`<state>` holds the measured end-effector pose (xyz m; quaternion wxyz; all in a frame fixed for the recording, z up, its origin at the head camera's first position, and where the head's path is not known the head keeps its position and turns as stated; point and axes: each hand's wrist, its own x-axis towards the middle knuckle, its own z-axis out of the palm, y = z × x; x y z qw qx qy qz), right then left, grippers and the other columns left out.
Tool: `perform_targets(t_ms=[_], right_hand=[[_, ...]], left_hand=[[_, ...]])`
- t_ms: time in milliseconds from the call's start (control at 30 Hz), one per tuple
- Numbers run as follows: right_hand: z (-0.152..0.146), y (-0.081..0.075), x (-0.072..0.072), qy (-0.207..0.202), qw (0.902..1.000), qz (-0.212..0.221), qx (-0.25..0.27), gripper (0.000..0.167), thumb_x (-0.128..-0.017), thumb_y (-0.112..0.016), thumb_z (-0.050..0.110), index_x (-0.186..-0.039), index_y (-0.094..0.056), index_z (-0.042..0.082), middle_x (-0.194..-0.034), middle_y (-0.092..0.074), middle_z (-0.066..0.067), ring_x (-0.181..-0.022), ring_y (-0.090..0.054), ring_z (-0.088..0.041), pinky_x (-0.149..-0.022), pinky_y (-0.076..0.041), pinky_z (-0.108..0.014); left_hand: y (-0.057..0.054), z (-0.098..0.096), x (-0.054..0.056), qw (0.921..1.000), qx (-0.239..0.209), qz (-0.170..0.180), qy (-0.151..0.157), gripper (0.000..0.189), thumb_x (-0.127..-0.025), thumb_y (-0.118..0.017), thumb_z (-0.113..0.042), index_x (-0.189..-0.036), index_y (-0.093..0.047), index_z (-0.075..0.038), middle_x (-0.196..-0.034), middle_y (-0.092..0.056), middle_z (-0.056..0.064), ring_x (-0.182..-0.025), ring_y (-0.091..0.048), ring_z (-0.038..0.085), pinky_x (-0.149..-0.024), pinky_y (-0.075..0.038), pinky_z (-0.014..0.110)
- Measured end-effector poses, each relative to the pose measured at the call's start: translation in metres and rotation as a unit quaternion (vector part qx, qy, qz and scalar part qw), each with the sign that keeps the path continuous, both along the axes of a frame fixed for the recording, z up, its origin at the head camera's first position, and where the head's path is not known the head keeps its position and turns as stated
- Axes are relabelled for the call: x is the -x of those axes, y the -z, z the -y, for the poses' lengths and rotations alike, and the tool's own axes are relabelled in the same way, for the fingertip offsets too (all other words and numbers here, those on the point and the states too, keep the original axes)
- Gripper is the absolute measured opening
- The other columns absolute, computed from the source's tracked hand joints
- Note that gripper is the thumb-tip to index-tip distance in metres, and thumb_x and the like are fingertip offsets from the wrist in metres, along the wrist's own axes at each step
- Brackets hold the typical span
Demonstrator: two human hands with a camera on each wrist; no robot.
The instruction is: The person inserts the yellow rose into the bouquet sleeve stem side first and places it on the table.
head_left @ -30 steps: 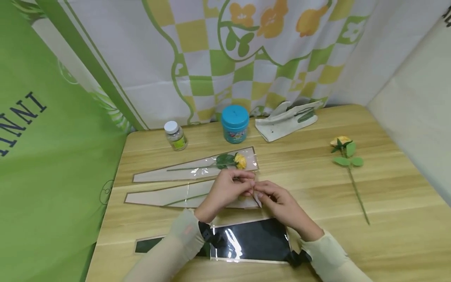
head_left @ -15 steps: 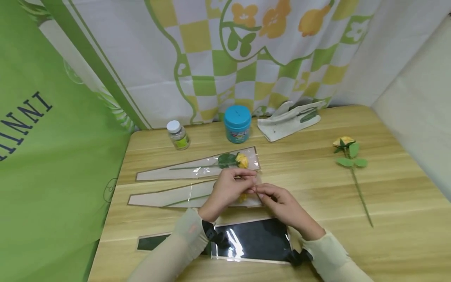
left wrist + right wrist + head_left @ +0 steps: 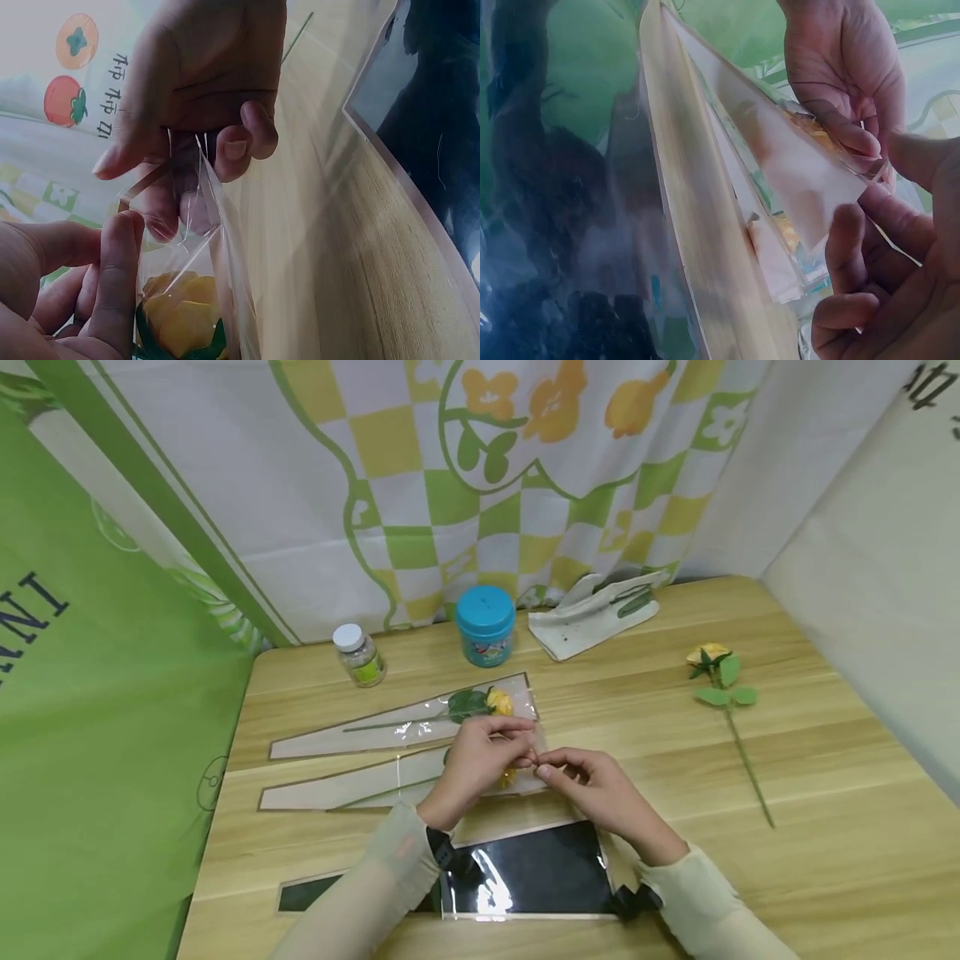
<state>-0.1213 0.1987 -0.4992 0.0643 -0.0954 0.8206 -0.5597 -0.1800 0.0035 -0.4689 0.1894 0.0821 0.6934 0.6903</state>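
In the head view my left hand pinches the wide end of a clear flower sleeve between thumb and index finger. My right hand meets it there, thumb and index finger gripping the sleeve's corner. Inside lies a yellow artificial rose, its bloom partly hidden behind the left hand from above. The left wrist view shows the film raised and creased between both hands. From the right wrist, the pale back of the sleeve appears lifted toward the fingers.
Behind lies another sleeve with a yellow rose. A dark-looking glossy sleeve lies in front, under the wrists. A loose yellow rose rests at right. A blue-lidded tub, a small jar and white gloves line the back edge.
The sleeve corner that stuck out beneath my right thumb is now tucked out of sight at the fingertips. Both hands stay at the sleeve's wide end; the head view has shifted slightly.
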Motion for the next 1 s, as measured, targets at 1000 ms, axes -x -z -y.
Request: perform_targets(t_ms=[1000], right_hand=[[-0.002, 0.006, 0.043, 0.041, 0.9945, 0.089, -0.038, 0.023, -0.1, -0.066, 0.019, -0.103, -0.072, -0.003, -0.076, -0.064, -0.008, -0.055, -0.049, -0.013, -0.043, -0.044, -0.024]], left_hand=[[0.027, 0.135, -0.001, 0.9698, 0.224, -0.085, 0.042, 0.028, -0.1, -0.068, -0.024, -0.118, -0.073, -0.003, -0.113, -0.073, 0.006, -0.107, -0.068, 0.025, -0.095, -0.056, 0.041]])
